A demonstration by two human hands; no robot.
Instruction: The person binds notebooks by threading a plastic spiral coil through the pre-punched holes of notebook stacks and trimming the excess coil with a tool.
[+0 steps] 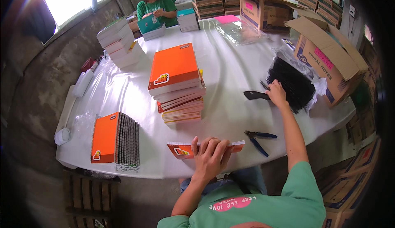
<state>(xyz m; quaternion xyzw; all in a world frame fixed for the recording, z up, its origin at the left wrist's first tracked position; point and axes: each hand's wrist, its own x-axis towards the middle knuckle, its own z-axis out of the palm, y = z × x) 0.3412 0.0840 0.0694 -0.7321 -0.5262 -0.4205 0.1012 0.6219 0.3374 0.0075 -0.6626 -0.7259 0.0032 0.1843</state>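
My left hand [210,156] is wrapped over the top edge of an orange-covered notebook [236,148], holding it on edge at the near side of the table. To the right, my right hand [277,92] has its fingers closed on a black spiral coil [264,85] at the left side of a heap of black spiral coils [294,80]. Just left of those fingers lies a black-handled tool [254,95], its other end not visible. Blue-handled pliers [260,139] rest between my two arms, jaws toward the left.
A tall stack of orange notebooks [175,69] stands mid-table. Spiral-bound notebooks [106,139] are piled at left. Open cardboard boxes [325,55] line the right side. Across the table, a person in green [164,4] handles a teal notebook [149,23]. White stacks [117,41] stand far left.
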